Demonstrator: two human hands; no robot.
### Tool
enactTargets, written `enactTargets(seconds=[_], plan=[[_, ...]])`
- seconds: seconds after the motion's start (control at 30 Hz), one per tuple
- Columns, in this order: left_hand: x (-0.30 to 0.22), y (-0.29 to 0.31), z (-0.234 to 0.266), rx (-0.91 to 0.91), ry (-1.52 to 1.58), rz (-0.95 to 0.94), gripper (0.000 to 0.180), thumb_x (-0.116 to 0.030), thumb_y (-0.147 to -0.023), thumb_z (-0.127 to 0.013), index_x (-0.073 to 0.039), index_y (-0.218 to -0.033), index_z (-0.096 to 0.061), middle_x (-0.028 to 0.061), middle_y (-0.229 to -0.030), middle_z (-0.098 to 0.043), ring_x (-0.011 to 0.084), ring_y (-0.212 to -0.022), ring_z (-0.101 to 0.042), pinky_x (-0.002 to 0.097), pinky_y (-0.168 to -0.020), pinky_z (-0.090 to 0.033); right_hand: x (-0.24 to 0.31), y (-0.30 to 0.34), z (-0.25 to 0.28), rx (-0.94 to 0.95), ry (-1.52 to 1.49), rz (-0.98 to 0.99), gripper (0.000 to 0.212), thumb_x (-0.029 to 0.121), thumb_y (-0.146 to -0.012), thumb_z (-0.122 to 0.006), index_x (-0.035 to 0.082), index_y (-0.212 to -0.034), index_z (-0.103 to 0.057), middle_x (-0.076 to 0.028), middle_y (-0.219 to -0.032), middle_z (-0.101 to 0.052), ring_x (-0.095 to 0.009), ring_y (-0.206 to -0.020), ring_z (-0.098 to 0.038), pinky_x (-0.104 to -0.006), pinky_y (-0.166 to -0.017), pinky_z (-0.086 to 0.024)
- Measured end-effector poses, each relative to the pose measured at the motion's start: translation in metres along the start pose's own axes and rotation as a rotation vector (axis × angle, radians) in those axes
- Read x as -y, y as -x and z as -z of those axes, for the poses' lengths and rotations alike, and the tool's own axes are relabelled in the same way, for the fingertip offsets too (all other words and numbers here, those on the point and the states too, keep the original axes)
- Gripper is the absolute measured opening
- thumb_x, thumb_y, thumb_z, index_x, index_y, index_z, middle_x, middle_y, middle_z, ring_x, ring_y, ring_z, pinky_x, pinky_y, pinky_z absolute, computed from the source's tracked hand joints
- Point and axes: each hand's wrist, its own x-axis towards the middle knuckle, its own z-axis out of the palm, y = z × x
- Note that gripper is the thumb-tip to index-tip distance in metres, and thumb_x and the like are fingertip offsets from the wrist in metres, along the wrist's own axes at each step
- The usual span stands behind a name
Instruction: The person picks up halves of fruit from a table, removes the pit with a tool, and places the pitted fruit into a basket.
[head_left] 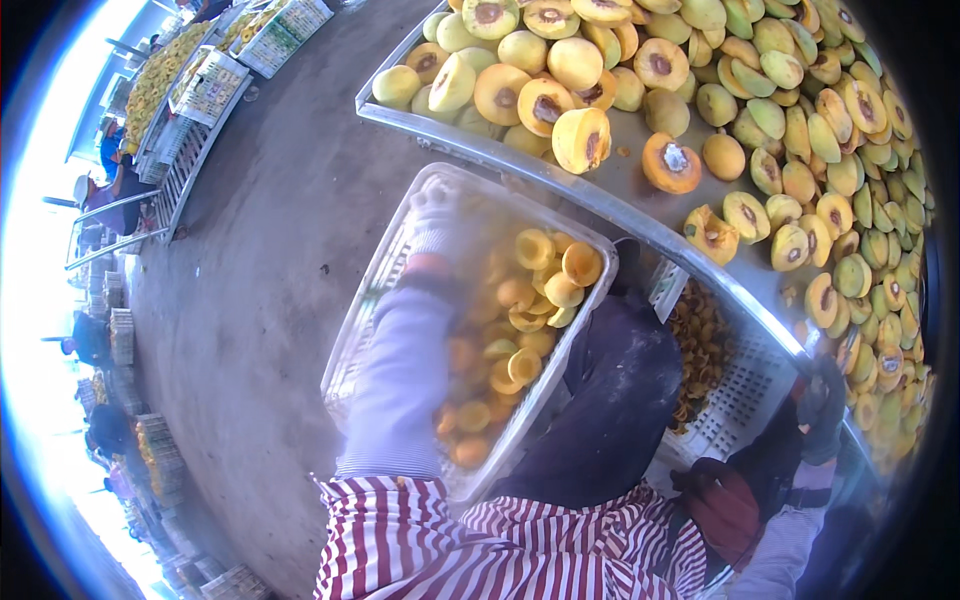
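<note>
My left hand (435, 215), in a pale glove, reaches over the far end of a white plastic crate (350, 330), close to its far rim. Haze and blur hide how its fingers are set. Hollowed yellow peach halves (525, 365) lie in this crate, which stands against my dark-clothed leg. My right hand (822, 400), in a dark glove, is at the metal table's raised edge (740, 290). Its fingers are hard to make out against the dark clothing. On the tabletop beyond lie many cut peach halves (660, 62), several with brown pits still inside.
Below the table edge, a second white crate (735, 410) holds brown peach pits (700, 345). Concrete floor (270, 230) stretches to the left. Along the far left stand stacked crates (155, 455), a fruit-laden table (165, 80) and other people (110, 205).
</note>
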Motion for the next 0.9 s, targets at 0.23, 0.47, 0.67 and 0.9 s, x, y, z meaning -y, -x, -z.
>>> enactTargets(seconds=[0.23,0.47,0.67,0.9], plan=[[0.006,0.128,-0.087,0.316,0.394,0.222,0.058,-0.042,-0.08,-0.055,-0.013,-0.128,-0.042,0.0181,-0.12,-0.048,0.0383,-0.112,-0.046,0.0455,-0.094,-0.04,0.013,0.006,-0.029,-0.133,-0.038,-0.044,0.037,0.024,-0.095,-0.041,0.006,-0.126,-0.047,-0.003,-0.099,-0.057,-0.002,-0.038,-0.034,-0.0159,-0.034,-0.027],[-0.067,0.076,-0.017,-0.126,0.721,-0.067,0.03,-0.019,-0.077,-0.06,-0.009,-0.105,-0.059,0.0126,-0.104,-0.058,0.0321,-0.096,-0.055,0.0411,-0.081,-0.046,0.01,0.009,-0.029,-0.003,-0.077,0.035,0.039,0.028,-0.095,-0.044,0.004,-0.125,-0.046,0.003,-0.074,-0.053,-0.001,-0.035,-0.029,-0.0165,-0.032,-0.024],[-0.141,0.031,-0.064,-0.454,0.583,-0.457,0.035,-0.028,-0.077,-0.063,-0.014,-0.108,-0.056,0.0093,-0.113,-0.053,0.0355,-0.115,-0.044,0.0435,-0.086,-0.045,0.003,-0.001,-0.016,0.071,0.052,0.08,0.044,0.034,-0.094,-0.046,0.002,-0.125,-0.046,0.005,-0.062,-0.042,-0.002,-0.034,-0.028,-0.0173,-0.032,-0.025],[-0.098,0.107,-0.078,-0.141,0.655,-0.243,0.033,-0.032,-0.077,-0.064,-0.019,-0.107,-0.056,0.0051,-0.116,-0.052,0.0332,-0.119,-0.04,0.0472,-0.089,-0.039,0.0,-0.001,-0.012,0.21,0.07,0.196,0.052,0.04,-0.091,-0.049,0.003,-0.128,-0.044,0.005,-0.063,-0.038,-0.003,-0.034,-0.028,-0.0171,-0.032,-0.026]])
